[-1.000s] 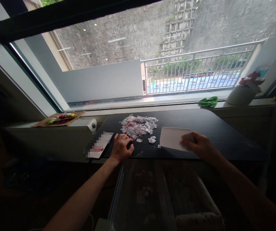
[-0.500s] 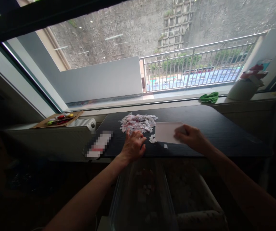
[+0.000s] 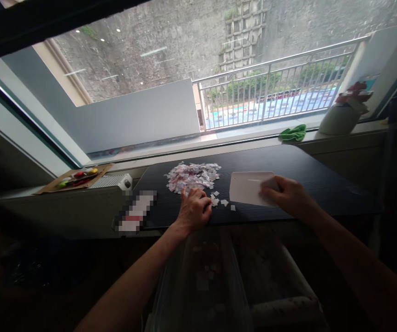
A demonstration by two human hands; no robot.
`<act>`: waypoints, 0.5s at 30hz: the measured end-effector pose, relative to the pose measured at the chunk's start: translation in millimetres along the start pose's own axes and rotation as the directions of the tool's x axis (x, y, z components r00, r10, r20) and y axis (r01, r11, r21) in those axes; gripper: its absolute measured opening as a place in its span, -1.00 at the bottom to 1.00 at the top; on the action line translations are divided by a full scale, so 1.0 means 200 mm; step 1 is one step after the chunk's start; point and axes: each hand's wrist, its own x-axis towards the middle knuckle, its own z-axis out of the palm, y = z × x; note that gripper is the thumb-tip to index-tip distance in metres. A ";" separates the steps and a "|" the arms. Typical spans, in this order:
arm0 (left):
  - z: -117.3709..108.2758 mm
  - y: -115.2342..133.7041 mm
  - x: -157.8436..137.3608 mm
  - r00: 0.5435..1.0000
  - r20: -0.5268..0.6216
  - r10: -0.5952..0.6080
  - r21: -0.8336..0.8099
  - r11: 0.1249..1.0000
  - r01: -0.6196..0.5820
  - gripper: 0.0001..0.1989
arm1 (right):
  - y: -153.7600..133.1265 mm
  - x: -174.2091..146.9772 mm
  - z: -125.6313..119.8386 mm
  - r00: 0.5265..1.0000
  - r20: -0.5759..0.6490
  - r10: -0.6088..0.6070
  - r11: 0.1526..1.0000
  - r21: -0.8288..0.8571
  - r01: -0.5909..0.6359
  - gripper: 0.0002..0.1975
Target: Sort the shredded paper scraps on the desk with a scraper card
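Observation:
A heap of small torn white paper scraps (image 3: pixel 193 176), some with pinkish marks, lies on the black table (image 3: pixel 263 159). At the front of the heap is my left hand (image 3: pixel 194 207), its fingers loosely bent and spread, the fingertips touching the lowest scraps. My right hand (image 3: pixel 284 193) grips the right end of a white flat scraper (image 3: pixel 246 186), a thin board with rounded corners and a small hole. The scraper is held to the right of the heap, apart from it. Several loose scraps (image 3: pixel 224 203) lie between my left hand and the scraper.
Below the table's front edge stand a clear plastic bin (image 3: pixel 201 281) with scraps inside and a pale-rimmed container (image 3: pixel 284 306). A pixelated item (image 3: pixel 138 212) lies at the table's left. Along the sill are a green cloth (image 3: pixel 293 133) and a pale jug (image 3: pixel 340 117).
The scraper in my right hand has moved right, away from the heap. Scraps that were bunched at its left edge now lie spread on the table. My left hand stays by the heap.

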 end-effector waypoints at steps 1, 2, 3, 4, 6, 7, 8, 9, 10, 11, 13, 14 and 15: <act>0.00 0.01 0.01 1.000 0.006 -0.013 -0.006 1.000 0.013 -0.85 | 0.00 -0.01 -0.02 1.000 -0.009 0.006 1.000 0.011 -0.006 -0.81; 0.00 0.02 0.02 1.000 0.019 -0.023 -0.014 1.000 0.024 -0.85 | 0.01 -0.01 -0.04 1.000 -0.015 0.014 1.000 0.025 -0.014 -0.81; 0.00 0.04 0.04 0.999 0.038 -0.034 -0.022 0.999 0.035 -0.83 | 0.01 -0.02 -0.05 0.999 -0.023 0.026 0.999 0.041 -0.025 -0.81; 0.00 0.05 0.05 0.997 0.062 -0.047 -0.030 0.998 0.049 -0.81 | 0.02 -0.02 -0.05 0.999 -0.030 0.038 0.998 0.054 -0.037 -0.81; 0.01 0.06 0.09 0.991 0.105 -0.078 -0.048 0.995 0.083 -0.82 | 0.03 -0.03 -0.04 0.997 -0.040 0.059 0.995 0.078 -0.056 -0.81; 0.01 0.05 0.11 0.989 0.114 -0.096 -0.060 0.993 0.104 -0.85 | 0.04 -0.03 -0.04 0.997 -0.037 0.063 0.994 0.087 -0.059 -0.81; 0.01 0.04 0.13 0.987 0.111 -0.119 -0.079 0.989 0.128 -0.85 | 0.06 -0.03 -0.03 0.997 -0.035 0.062 0.994 0.097 -0.058 -0.82; 0.01 0.03 0.14 0.984 0.106 -0.143 -0.112 0.982 0.155 -0.84 | 0.07 -0.03 -0.02 0.998 -0.035 0.058 0.993 0.107 -0.054 -0.82; 0.01 0.01 0.16 0.980 0.105 -0.169 -0.162 0.969 0.184 -0.83 | 0.09 -0.03 -0.02 0.998 -0.036 0.054 0.992 0.118 -0.049 -0.82; 0.01 -0.01 0.17 0.973 0.113 -0.200 -0.227 0.948 0.221 -0.81 | 0.10 -0.03 -0.01 0.998 -0.036 0.051 0.990 0.131 -0.046 -0.82; 0.00 -0.05 0.18 0.952 0.144 -0.269 -0.383 0.872 0.304 -0.78 | 0.13 -0.03 0.00 0.998 -0.035 0.051 0.987 0.153 -0.046 -0.83; -0.01 -0.06 0.18 0.941 0.163 -0.297 -0.454 0.824 0.339 -0.76 | 0.14 -0.03 0.00 0.998 -0.035 0.055 0.986 0.159 -0.049 -0.83; -0.02 -0.08 0.18 0.931 0.178 -0.319 -0.511 0.778 0.365 -0.75 | 0.15 -0.03 0.01 0.998 -0.035 0.061 0.985 0.161 -0.054 -0.82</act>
